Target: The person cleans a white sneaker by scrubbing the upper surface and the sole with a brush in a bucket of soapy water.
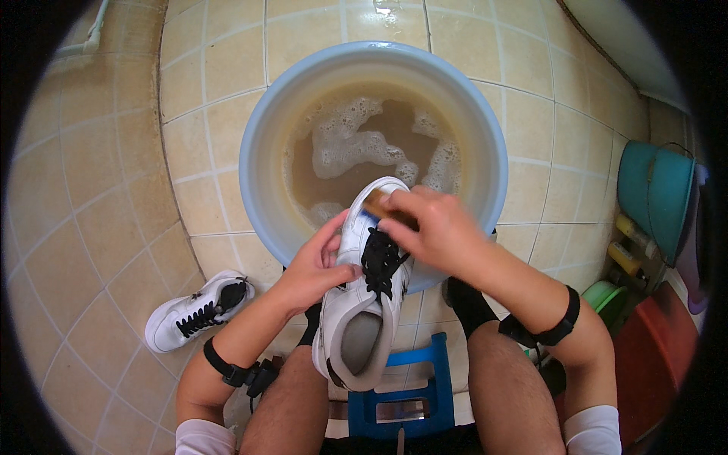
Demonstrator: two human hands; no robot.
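A white sneaker with black laces (351,296) is tilted over the near rim of a light-blue plastic basin (372,48), its toe pointing away from me. My left hand (318,267) grips the shoe along its left side, thumb near the laces. In my right hand (435,227) is a brush with a brown back (392,209) and blue bristles, pressed on the upper near the toe. Brownish water with white foam (352,151) fills the lower part of the basin. The second white sneaker (193,313) lies on the tiles at the left.
A blue plastic stool (401,392) stands between my legs. Along the right side are a teal bucket (654,199), yellow bottles (624,259), a green basin (607,301) and a red basin (654,352). A tiled wall (91,239) rises at the left; the tiled floor (526,136) surrounds the basin.
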